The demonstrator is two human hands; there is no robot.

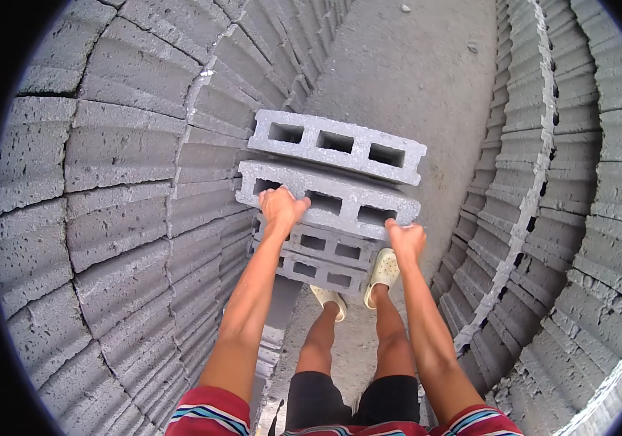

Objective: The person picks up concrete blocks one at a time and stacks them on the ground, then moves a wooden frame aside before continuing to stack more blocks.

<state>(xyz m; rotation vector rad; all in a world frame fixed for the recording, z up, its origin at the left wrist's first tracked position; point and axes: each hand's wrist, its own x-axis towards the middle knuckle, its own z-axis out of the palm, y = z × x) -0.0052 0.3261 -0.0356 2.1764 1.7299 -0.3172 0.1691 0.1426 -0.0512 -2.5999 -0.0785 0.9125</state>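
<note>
A grey concrete block (pixel 343 207) with three rectangular holes lies crosswise in front of my legs. My left hand (pixel 282 208) grips it near its left hole, fingers hooked over the edge and into the opening. At its right end my right hand (pixel 406 237) is closed on the same block, fingertips mostly hidden. Just beyond it, a similar three-holed block (pixel 336 145) lies nearly parallel, touched by neither hand. Nearer my feet and lower down, more hollow blocks (pixel 316 267) are stacked.
A high wall of stacked blocks (pixel 125 152) rises on the left and another (pixel 550 182) curves along the right. Between them runs a dusty grey floor (pixel 427 65) with small stones. My feet, in pale clogs (pixel 382 276), stand close behind the lower blocks.
</note>
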